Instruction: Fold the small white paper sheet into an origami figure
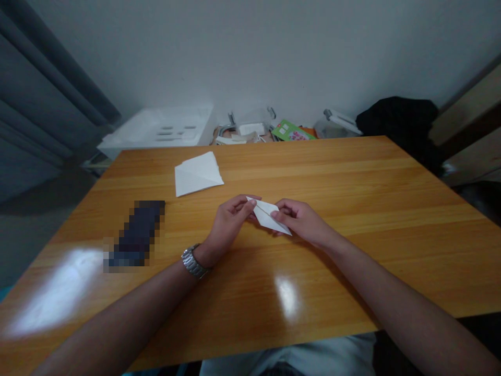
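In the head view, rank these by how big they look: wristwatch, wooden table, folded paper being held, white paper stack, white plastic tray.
1. Wooden table
2. White plastic tray
3. White paper stack
4. Folded paper
5. Wristwatch

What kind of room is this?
Probably a room in someone's home, perhaps a study corner, though I can't be sure. There's a wooden table, a grey curtain at the left, and a green booklet near the wall.
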Available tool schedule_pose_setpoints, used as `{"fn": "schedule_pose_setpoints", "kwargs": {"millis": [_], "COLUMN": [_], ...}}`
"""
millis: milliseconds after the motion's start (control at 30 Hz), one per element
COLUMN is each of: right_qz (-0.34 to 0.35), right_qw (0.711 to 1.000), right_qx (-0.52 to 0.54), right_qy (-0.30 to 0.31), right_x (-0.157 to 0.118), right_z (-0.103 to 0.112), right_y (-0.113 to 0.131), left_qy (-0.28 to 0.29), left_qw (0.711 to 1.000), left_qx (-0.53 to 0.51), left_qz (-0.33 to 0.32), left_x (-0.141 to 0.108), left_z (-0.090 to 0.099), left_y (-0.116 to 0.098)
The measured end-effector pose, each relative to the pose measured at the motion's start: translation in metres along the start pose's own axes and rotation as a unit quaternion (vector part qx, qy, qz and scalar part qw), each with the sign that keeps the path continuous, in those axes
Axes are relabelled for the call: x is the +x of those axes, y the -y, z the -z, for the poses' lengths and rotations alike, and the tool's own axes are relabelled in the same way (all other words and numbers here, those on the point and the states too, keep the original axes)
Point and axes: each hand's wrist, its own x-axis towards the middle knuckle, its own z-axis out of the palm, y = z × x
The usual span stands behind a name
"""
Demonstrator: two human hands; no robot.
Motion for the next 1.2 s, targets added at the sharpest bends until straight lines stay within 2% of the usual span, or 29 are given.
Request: {"fn": "schedule_pose_setpoints", "kwargs": {"millis": [500,700,1200], "right_qz": [0.015,0.002,0.016], "right_qw": [1.000,1.000,0.999], "right_qx": [-0.014,-0.020,-0.018], "right_qy": [-0.007,-0.018,-0.023], "right_x": [-0.0003,-0.0011,-0.0010], "right_z": [0.0014,0.0008,0.0012], "right_y": [-0.0018,0.0031,0.0005], "left_qy": [-0.038,-0.062,-0.067], "left_qw": [0.999,0.996,0.992], "left_qx": [-0.029,-0.064,-0.103], "left_qz": [0.026,0.015,0.026], "left_x": [-0.0011,0.0009,0.0020], "left_z": [-0.0035,-0.0004,-0.0008], "left_y": [-0.0009,0.0006,0.0045]}}
